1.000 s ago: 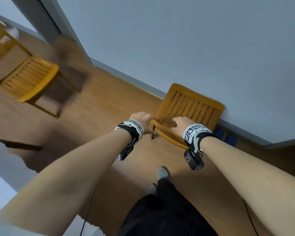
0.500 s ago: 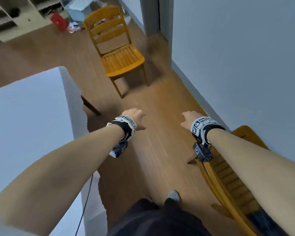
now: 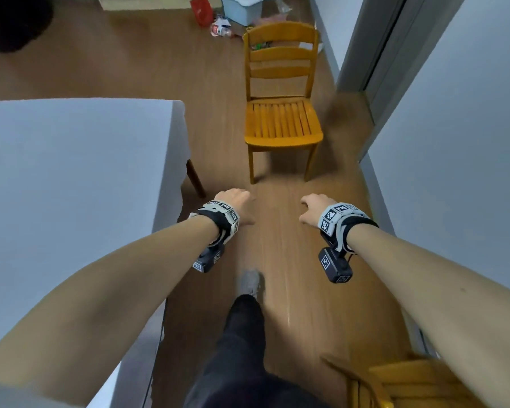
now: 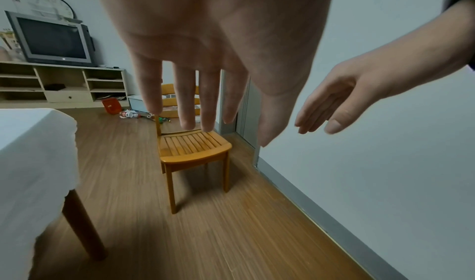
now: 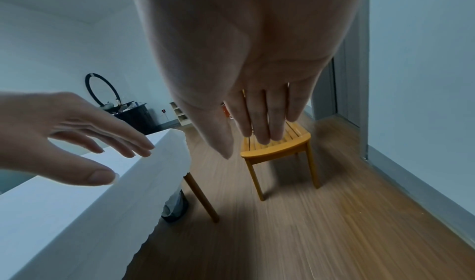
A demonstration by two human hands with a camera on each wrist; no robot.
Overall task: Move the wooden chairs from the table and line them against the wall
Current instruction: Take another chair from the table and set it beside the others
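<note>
A yellow wooden chair (image 3: 281, 119) stands ahead on the floor past the table's corner, its seat facing me; it also shows in the left wrist view (image 4: 191, 148) and the right wrist view (image 5: 280, 146). A second wooden chair (image 3: 418, 384) sits against the wall at the bottom right, partly hidden by my right forearm. My left hand (image 3: 236, 201) and right hand (image 3: 314, 206) are stretched forward over bare floor, short of the far chair. Both hold nothing, with straight, loosely spread fingers (image 4: 187, 101) (image 5: 264, 120).
A table under a white cloth (image 3: 71, 184) fills the left, one brown leg (image 3: 195, 178) near my path. The grey wall (image 3: 460, 160) and door frame (image 3: 374, 48) run along the right. A red bag (image 3: 202, 8), a bin and litter lie beyond the chair.
My hands let go of the chair by the wall, and I turned left. The far chair now stands straight ahead and nearer, and the released chair has slid to the bottom right.
</note>
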